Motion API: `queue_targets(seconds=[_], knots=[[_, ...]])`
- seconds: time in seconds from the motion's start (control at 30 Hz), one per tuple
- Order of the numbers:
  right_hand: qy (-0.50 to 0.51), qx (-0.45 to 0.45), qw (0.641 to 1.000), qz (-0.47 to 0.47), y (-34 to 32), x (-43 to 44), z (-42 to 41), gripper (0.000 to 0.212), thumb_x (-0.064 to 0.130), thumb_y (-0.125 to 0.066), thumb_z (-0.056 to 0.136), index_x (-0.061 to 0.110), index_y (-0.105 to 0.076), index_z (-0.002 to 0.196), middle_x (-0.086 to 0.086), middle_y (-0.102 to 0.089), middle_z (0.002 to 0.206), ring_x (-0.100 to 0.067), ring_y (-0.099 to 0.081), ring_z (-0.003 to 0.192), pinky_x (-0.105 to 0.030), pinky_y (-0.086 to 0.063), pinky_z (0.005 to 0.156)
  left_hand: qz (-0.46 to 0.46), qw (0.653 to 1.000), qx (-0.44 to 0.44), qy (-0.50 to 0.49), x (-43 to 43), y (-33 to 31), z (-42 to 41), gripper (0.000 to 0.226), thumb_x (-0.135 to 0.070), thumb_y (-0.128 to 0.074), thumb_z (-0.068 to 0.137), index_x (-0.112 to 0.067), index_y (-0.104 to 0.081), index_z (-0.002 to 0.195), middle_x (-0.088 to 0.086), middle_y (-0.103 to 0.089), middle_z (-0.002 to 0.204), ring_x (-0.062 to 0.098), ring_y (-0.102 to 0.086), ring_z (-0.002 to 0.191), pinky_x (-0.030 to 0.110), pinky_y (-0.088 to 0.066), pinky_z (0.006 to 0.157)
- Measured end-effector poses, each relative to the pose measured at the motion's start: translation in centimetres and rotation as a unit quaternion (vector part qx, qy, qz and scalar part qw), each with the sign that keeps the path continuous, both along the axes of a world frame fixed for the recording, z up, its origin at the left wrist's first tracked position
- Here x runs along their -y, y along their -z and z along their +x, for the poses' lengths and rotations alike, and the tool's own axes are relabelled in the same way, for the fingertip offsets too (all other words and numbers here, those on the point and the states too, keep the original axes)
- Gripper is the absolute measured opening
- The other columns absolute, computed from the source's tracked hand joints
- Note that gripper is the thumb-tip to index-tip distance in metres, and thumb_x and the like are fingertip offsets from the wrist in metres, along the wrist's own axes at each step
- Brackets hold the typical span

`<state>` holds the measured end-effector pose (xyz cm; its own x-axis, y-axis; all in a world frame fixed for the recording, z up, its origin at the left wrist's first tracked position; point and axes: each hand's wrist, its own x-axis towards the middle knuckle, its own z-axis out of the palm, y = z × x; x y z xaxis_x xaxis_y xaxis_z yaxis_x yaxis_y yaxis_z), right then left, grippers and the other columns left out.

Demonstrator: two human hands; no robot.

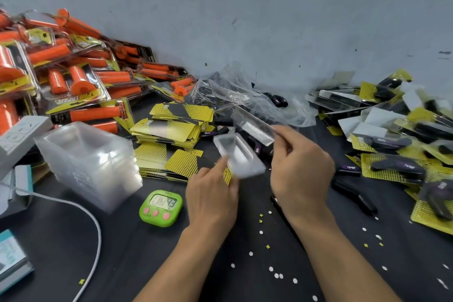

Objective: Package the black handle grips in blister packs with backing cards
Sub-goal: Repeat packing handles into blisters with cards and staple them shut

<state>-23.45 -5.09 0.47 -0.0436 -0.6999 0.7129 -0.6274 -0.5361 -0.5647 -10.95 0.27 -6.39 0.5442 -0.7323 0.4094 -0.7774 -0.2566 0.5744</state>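
Head view: left hand (212,193) pinches a clear plastic blister shell (239,155), right hand (301,171) pinches second clear shell (255,126). Likely de-nesting. Next: free one hand, load black rubber handle grip (354,191).

Yellow dotted backing cards (171,127), orange packaged grips (81,78), green timer (161,208), black tabletop (220,265).

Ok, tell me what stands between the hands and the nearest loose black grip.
Nothing lies between the right hand and the loose grip beside it. But both hands are full: it and the left hand hold clear blister shells.
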Motion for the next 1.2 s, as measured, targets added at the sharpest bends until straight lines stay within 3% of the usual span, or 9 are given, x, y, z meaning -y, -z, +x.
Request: queue_targets(seconds=[0.17,0.27,0.37,0.5,0.67,0.8,0.87,1.07,1.2], knots=[[-0.018,-0.035,0.988,-0.148,3.9,-5.1,-3.5,0.021,0.008,-0.072,0.084,0.021,-0.082,0.097,0.010,-0.077,0.086,-0.003,-0.060,0.078,-0.031,-0.038,0.086,-0.008,0.999,0.007,-0.045,-0.1,-0.1,-0.1,0.019,-0.045,-0.071,0.088,-0.031,-0.060,0.082,-0.014,-0.040,0.066,0.019,-0.046,0.074,0.032,-0.032,0.069],[-0.041,-0.090,0.983,-0.154,4.8,-6.0,-4.7,0.028,0.005,-0.069,0.075,0.023,-0.081,0.092,0.013,-0.077,0.088,-0.003,-0.068,0.084,-0.032,-0.035,0.088,0.031,0.998,0.035,0.034,0.0,-0.3,-0.2,0.021,-0.034,-0.067,0.093,-0.034,-0.073,0.113,-0.012,-0.055,0.080,0.020,-0.053,0.097,0.032,-0.038,0.087],[-0.099,-0.170,0.978,-0.068,5.2,-6.8,-4.3,0.030,0.007,-0.069,0.065,0.027,-0.078,0.086,0.015,-0.075,0.084,-0.009,-0.069,0.078,-0.032,-0.036,0.085,0.039,0.999,-0.029,0.015,-0.2,-0.6,0.2,0.050,-0.027,-0.057,0.097,-0.033,-0.050,0.145,-0.004,-0.071,0.105,0.022,-0.056,0.105,0.037,-0.041,0.093],[-0.131,-0.345,0.929,0.031,5.4,-7.5,-2.9,0.020,0.034,-0.079,0.060,0.030,-0.069,0.078,0.016,-0.068,0.075,-0.012,-0.061,0.078,-0.030,-0.049,0.081,-0.039,0.985,-0.165,-0.027,-0.8,-0.3,0.3,0.019,-0.039,-0.048,0.103,-0.033,-0.066,0.101,-0.009,-0.071,0.086,0.025,-0.065,0.088,0.035,-0.044,0.069],[-0.115,-0.174,0.974,0.091,3.5,-6.6,-3.0,0.045,0.064,-0.056,0.079,0.036,-0.075,0.108,0.010,-0.068,0.101,-0.013,-0.050,0.102,-0.029,-0.043,0.089,-0.019,0.971,-0.238,0.017,-1.0,-0.3,0.4,0.012,-0.044,-0.063,0.089,-0.036,-0.070,0.084,-0.012,-0.070,0.073,0.009,-0.067,0.077,0.030,-0.049,0.069],[-0.067,-0.023,0.989,0.129,0.2,-1.3,-5.5,0.021,0.032,-0.061,0.095,0.031,-0.079,0.106,0.009,-0.076,0.094,-0.011,-0.066,0.085,-0.032,-0.051,0.082,0.014,0.976,-0.216,0.029,-0.5,0.1,0.2,0.010,-0.039,-0.068,0.090,-0.042,-0.071,0.100,-0.013,-0.070,0.073,0.009,-0.067,0.076,0.036,-0.056,0.074],[-0.061,-0.075,0.972,0.215,-1.2,2.6,-6.5,0.027,0.018,-0.058,0.096,0.035,-0.079,0.093,0.013,-0.077,0.087,-0.003,-0.064,0.066,-0.023,-0.049,0.064,0.007,0.976,-0.218,0.019,-0.4,0.2,0.3,0.011,-0.042,-0.065,0.093,-0.039,-0.071,0.101,-0.011,-0.070,0.075,0.012,-0.067,0.080,0.037,-0.054,0.077],[-0.112,-0.321,0.876,0.343,1.5,10.1,-5.9,0.054,-0.006,-0.054,0.088,0.034,-0.076,0.116,0.002,-0.072,0.124,-0.023,-0.062,0.119,-0.023,-0.044,0.091,0.062,0.984,-0.165,0.009,0.0,0.5,0.4,0.024,-0.054,-0.051,0.097,-0.040,-0.070,0.101,-0.011,-0.074,0.083,0.016,-0.067,0.089,0.035,-0.050,0.072],[-0.106,-0.343,0.875,0.326,3.3,10.8,-5.3,0.045,-0.001,-0.063,0.085,0.029,-0.071,0.118,-0.003,-0.069,0.097,-0.033,-0.065,0.111,-0.033,-0.051,0.088,0.079,0.986,-0.148,0.014,0.2,0.5,0.6,0.025,-0.053,-0.051,0.097,-0.041,-0.072,0.101,-0.012,-0.074,0.081,0.015,-0.067,0.088,0.035,-0.054,0.074]])
